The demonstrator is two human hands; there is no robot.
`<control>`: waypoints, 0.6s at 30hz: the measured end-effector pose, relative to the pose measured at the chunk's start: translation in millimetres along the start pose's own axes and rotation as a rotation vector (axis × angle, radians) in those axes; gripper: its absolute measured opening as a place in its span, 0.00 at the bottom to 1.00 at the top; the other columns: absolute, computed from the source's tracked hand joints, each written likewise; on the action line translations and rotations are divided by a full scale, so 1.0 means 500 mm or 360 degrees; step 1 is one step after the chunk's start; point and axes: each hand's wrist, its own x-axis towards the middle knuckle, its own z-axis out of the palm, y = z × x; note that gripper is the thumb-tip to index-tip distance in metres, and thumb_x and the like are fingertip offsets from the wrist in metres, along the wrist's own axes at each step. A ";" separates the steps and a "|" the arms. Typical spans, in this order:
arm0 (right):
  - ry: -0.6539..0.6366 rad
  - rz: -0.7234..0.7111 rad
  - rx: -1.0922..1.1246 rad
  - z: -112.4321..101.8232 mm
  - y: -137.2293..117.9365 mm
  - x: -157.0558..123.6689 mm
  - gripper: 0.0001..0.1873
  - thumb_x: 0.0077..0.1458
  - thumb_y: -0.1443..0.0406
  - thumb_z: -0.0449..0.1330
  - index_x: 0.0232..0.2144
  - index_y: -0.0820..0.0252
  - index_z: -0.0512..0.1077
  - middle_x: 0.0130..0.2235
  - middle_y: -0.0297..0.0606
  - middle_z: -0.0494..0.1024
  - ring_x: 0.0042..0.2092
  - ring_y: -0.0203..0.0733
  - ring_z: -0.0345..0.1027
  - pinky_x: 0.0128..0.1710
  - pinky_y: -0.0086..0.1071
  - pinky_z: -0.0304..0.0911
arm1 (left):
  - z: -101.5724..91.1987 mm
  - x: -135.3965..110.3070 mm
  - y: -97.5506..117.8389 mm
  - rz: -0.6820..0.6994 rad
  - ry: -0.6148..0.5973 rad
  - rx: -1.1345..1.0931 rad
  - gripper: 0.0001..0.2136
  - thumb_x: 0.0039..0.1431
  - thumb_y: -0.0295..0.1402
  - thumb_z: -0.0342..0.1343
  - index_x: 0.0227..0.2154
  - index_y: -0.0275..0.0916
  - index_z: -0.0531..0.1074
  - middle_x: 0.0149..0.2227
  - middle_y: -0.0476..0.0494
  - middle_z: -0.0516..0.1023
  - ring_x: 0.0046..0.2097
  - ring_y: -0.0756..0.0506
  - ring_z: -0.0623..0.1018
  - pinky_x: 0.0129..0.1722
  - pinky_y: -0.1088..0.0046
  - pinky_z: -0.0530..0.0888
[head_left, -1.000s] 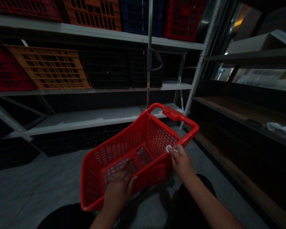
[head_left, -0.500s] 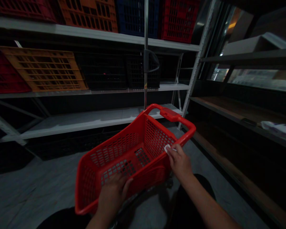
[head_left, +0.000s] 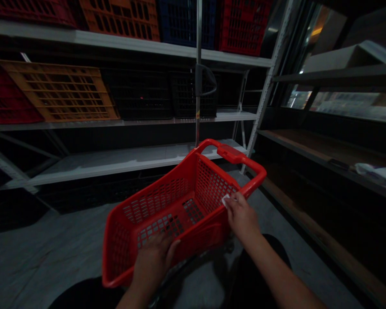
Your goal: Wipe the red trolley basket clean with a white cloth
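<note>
2 bare forearms reach forward, left fingers apart from the thumb, right fingers pinched.

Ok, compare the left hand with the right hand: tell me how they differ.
Grip: the right hand pinches a small white piece between its fingertips; the left hand shows no such piece, its thumb spread from its fingers.
Place: the right hand is toward the handle of the red cart; the left hand is nearer the opposite end.
Shared: both are bare and at the cart's near rim.
</note>
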 end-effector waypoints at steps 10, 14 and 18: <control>-0.0132 -0.0229 0.0020 0.039 -0.065 -0.039 0.13 0.58 0.69 0.49 0.41 0.57 0.71 0.37 0.38 0.71 0.32 0.34 0.67 0.29 0.24 0.59 | -0.017 0.020 0.034 -0.0124 -0.0077 0.0049 0.14 0.57 0.43 0.47 0.34 0.39 0.72 0.34 0.41 0.76 0.36 0.42 0.75 0.36 0.65 0.72; -0.0197 -0.0315 0.0052 0.047 -0.090 -0.045 0.13 0.58 0.70 0.49 0.41 0.56 0.71 0.37 0.37 0.71 0.31 0.33 0.67 0.28 0.24 0.58 | -0.012 0.078 0.085 -0.0028 -0.0010 -0.0093 0.15 0.55 0.37 0.51 0.43 0.35 0.69 0.43 0.37 0.74 0.43 0.40 0.73 0.43 0.61 0.70; -0.0123 -0.0207 0.0036 0.025 -0.046 -0.018 0.12 0.59 0.68 0.50 0.40 0.55 0.72 0.37 0.36 0.70 0.31 0.34 0.67 0.28 0.25 0.59 | 0.015 0.130 0.114 0.0042 -0.0045 -0.0173 0.11 0.58 0.35 0.48 0.37 0.37 0.71 0.35 0.42 0.76 0.38 0.44 0.74 0.40 0.67 0.71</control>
